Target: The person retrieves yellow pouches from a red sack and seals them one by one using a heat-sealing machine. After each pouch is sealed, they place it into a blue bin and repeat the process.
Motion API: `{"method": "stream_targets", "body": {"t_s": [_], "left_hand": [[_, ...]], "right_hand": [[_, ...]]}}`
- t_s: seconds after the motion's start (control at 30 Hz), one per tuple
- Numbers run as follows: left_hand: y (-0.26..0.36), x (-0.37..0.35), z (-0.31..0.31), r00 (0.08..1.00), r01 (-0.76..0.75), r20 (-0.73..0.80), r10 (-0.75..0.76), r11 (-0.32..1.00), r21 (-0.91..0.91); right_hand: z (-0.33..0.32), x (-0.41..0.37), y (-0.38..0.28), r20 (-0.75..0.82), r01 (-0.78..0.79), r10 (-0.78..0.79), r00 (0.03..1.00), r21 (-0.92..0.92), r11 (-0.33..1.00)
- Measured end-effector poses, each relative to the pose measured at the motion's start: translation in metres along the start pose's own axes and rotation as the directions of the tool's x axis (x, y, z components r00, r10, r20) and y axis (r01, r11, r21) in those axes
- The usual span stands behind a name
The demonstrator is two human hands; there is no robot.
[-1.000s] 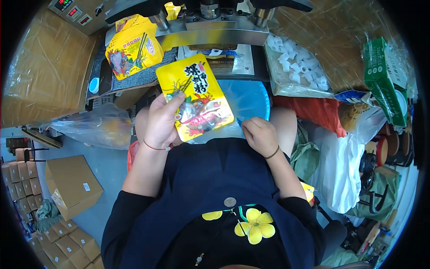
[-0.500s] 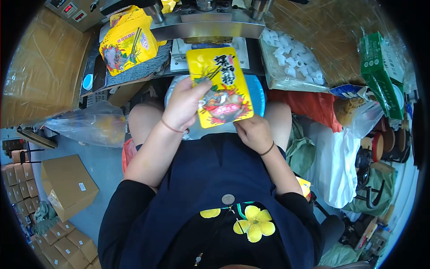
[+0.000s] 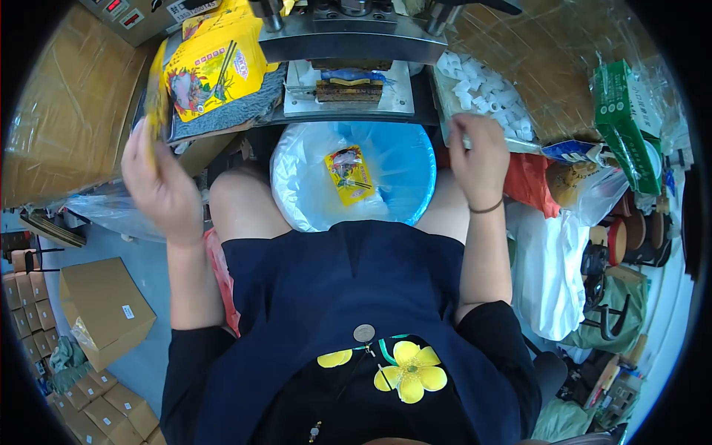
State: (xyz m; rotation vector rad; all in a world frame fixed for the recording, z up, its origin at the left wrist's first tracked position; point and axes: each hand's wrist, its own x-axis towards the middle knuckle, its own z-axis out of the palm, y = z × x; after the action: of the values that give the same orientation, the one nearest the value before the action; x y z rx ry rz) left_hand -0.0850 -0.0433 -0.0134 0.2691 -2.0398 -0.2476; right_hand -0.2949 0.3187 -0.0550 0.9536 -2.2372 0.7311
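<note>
My left hand (image 3: 165,182) is raised at the left, its fingers closed on a yellow printed pouch (image 3: 156,104) that shows nearly edge-on and blurred. Just beside it lies a pile of similar yellow pouches (image 3: 215,81) on a grey cloth. My right hand (image 3: 480,152) hovers at the near edge of a tray of small white plastic pieces (image 3: 489,96), thumb and fingers drawn together. What they pinch, if anything, is too small to make out. Between my knees, a yellow pouch (image 3: 348,176) lies in a blue tub (image 3: 424,159) lined with clear plastic.
A metal press (image 3: 352,44) stands ahead, with a dark block (image 3: 348,90) on its pale base plate. Large cardboard sheets flank both sides. A green box (image 3: 627,122) leans at the right. On the floor at the left is a cardboard box (image 3: 107,311).
Both hands have parted from the pouch held over the tub. The left has swung left, now with a pouch by the pile; the right has moved to the tray. The tub's pouch is now visible.
</note>
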Motion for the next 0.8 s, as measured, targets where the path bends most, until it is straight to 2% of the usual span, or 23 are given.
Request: {"method": "stream_targets", "body": {"t_s": [0.03, 0.07, 0.13, 0.17, 0.2, 0.27, 0.3, 0.33, 0.4, 0.47, 0.5, 0.53, 0.57, 0.6, 0.67, 0.73, 0.8], "left_hand": [[-0.014, 0.005, 0.011, 0.991, -0.131, 0.040, 0.126, 0.982, 0.139], [-0.028, 0.009, 0.029, 0.965, -0.259, 0.098, 0.241, 0.927, 0.272], [-0.050, -0.005, 0.077, 0.929, -0.247, 0.361, 0.086, 0.870, 0.428], [-0.063, -0.019, 0.100, 0.883, -0.268, 0.469, 0.035, 0.856, 0.441], [-0.072, -0.028, 0.112, 0.823, -0.292, 0.568, -0.018, 0.844, 0.450], [-0.070, -0.026, 0.106, 0.841, -0.279, 0.539, 0.040, 0.886, 0.370], [-0.068, -0.026, 0.103, 0.849, -0.275, 0.523, 0.069, 0.904, 0.327], [-0.061, -0.029, 0.101, 0.860, -0.201, 0.510, 0.012, 0.927, 0.317], [-0.061, -0.037, 0.098, 0.887, -0.181, 0.459, 0.053, 0.954, 0.239], [-0.052, -0.037, 0.082, 0.885, -0.146, 0.465, 0.025, 0.963, 0.226], [-0.052, -0.045, 0.073, 0.903, -0.123, 0.428, 0.024, 0.971, 0.205], [-0.054, -0.055, 0.063, 0.923, -0.107, 0.385, 0.027, 0.976, 0.188], [-0.055, -0.063, 0.050, 0.945, -0.075, 0.327, 0.022, 0.986, 0.151], [-0.058, -0.073, 0.035, 0.963, -0.049, 0.270, 0.022, 0.994, 0.096], [-0.068, -0.093, 0.004, 0.977, 0.086, 0.192, -0.088, 0.996, 0.022], [-0.099, -0.118, -0.019, 0.978, 0.172, 0.087, -0.187, 0.972, 0.160], [-0.141, -0.139, -0.041, 0.930, 0.363, -0.030, -0.366, 0.903, 0.229]], "right_hand": [[0.000, 0.007, 0.006, -0.020, -0.002, 0.001, 1.000, -0.052, 0.999], [0.002, 0.016, 0.011, 0.007, -0.023, 0.023, 1.000, -0.020, 1.000], [0.007, 0.034, 0.014, 0.062, -0.066, 0.064, 0.996, 0.045, 0.997], [0.011, 0.040, 0.010, 0.116, -0.030, 0.027, 0.993, 0.018, 0.999], [0.015, 0.043, 0.004, 0.172, 0.039, -0.022, 0.985, -0.096, 0.995], [0.029, 0.051, -0.007, 0.285, 0.191, -0.102, 0.953, -0.307, 0.932], [0.034, 0.052, -0.007, 0.296, 0.197, -0.089, 0.951, -0.358, 0.913], [0.041, 0.053, -0.003, 0.307, 0.206, -0.080, 0.948, -0.404, 0.891], [0.062, 0.057, 0.005, 0.336, 0.243, -0.085, 0.938, -0.464, 0.852], [0.083, 0.060, 0.022, 0.409, 0.199, 0.016, 0.912, -0.477, 0.856], [0.088, 0.071, 0.018, 0.525, 0.210, 0.164, 0.835, -0.579, 0.788], [0.094, 0.071, 0.024, 0.500, 0.266, 0.062, 0.864, -0.557, 0.787], [0.094, 0.078, 0.019, 0.557, 0.285, 0.110, 0.823, -0.573, 0.769], [0.098, 0.090, 0.012, 0.632, 0.216, 0.310, 0.710, -0.614, 0.759], [0.092, 0.091, 0.001, 0.617, 0.200, 0.296, 0.729, -0.606, 0.770], [0.094, 0.092, 0.003, 0.617, 0.200, 0.334, 0.713, -0.636, 0.745], [0.100, 0.080, 0.026, 0.533, 0.226, 0.190, 0.824, -0.619, 0.752]]}}
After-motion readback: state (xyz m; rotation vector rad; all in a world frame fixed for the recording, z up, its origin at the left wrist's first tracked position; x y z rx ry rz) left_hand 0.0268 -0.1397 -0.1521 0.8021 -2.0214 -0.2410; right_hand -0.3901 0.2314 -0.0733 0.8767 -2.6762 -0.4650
